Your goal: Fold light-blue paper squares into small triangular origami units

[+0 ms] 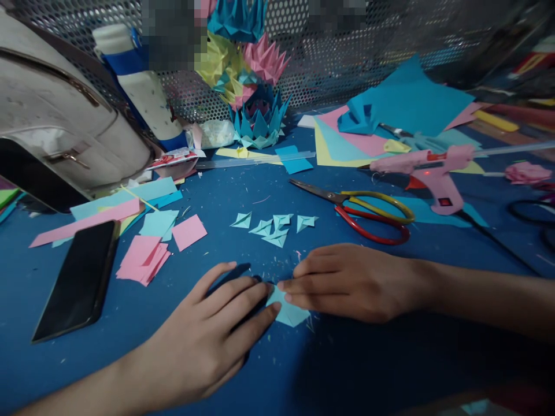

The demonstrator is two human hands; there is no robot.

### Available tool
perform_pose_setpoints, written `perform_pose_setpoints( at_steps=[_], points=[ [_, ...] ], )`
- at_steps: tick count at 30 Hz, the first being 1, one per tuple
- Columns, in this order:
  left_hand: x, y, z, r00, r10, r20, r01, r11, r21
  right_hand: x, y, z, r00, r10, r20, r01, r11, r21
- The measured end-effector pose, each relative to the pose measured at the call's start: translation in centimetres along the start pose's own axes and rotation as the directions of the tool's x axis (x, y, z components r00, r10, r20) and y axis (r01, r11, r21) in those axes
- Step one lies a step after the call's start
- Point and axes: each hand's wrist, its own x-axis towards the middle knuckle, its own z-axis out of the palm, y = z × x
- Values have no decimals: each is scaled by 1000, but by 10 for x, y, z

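Note:
A small light blue paper piece (289,312) lies on the blue table (329,370) between my two hands. My left hand (208,335) rests flat, its fingers stretched out and their tips pressing the paper's left edge. My right hand (347,283) lies palm down with the fingers together, their tips pressing on the paper's upper right part. Just beyond the hands sit several folded light blue paper triangles (274,225).
Red and yellow scissors (368,211) and a pink glue gun (427,170) lie to the right. A black phone (80,277) and pink paper squares (145,257) lie left. Folded paper flowers (259,121), a glue bottle (139,86), a white bag (56,115) and coloured sheets (390,115) stand along the mesh wall.

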Motion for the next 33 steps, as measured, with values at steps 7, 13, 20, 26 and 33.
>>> perform_pose_setpoints(
  at_steps=[7, 13, 20, 26, 33],
  points=[
    [1, 2, -1, 1000, 17, -18, -17, 1000, 14, 1, -1, 0, 1000, 3, -31, -3, 1000, 1],
    [2, 1, -1, 999, 36, -7, -36, 999, 37, 0, 1, -1, 1000, -5, -12, 5, 999, -39],
    [0, 3, 0, 999, 42, -5, -42, 998, 53, -1, 3, -1, 999, -48, 6, 48, 995, -86],
    [0, 3, -1, 1000, 15, 23, -15, 999, 29, -1, 2, -1, 996, -92, -10, 91, 991, -95],
    [3, 1, -2, 995, -19, 96, 20, 1000, -7, -3, 2, 3, 999, -42, 1, 42, 999, -21]
  ],
)
